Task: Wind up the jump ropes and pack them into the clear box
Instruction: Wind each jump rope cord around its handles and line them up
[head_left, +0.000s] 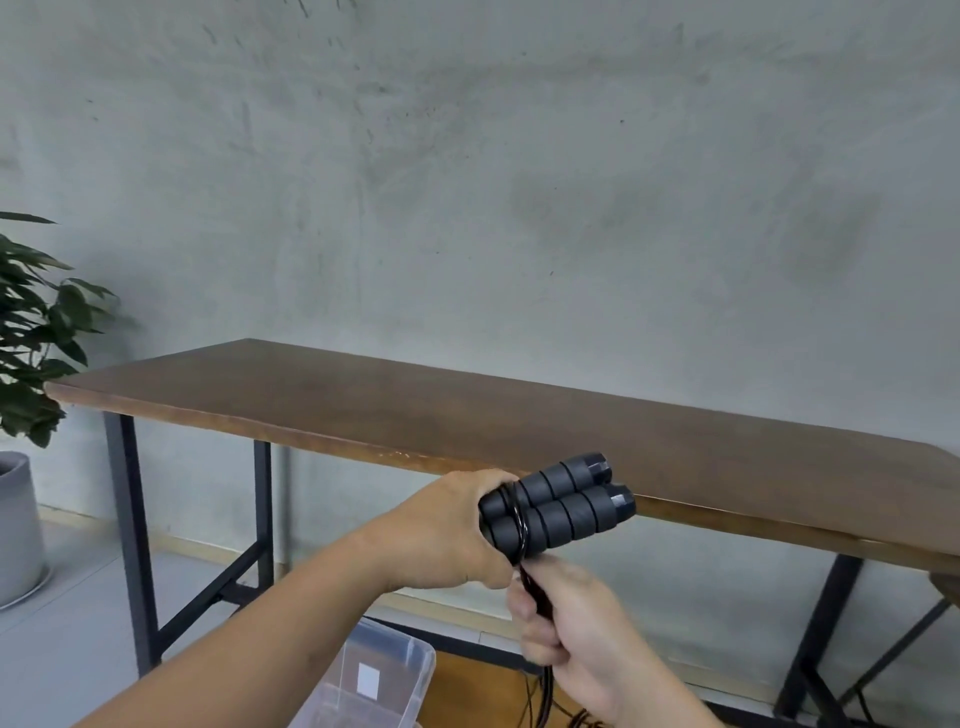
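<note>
Two black ribbed foam handles (558, 506), cylindrical with faceted hard end caps, are gripped side by side in the left hand (447, 535), fingers curled round their near ends, long axis pointing up and right in front of the wooden counter (467, 410). A thin glossy black cord (519, 530) is looped round the handles and pinched below in the curled fingers of the right hand (571, 629). A clear plastic box (374, 675) is seen lower down, under the left forearm.
</note>
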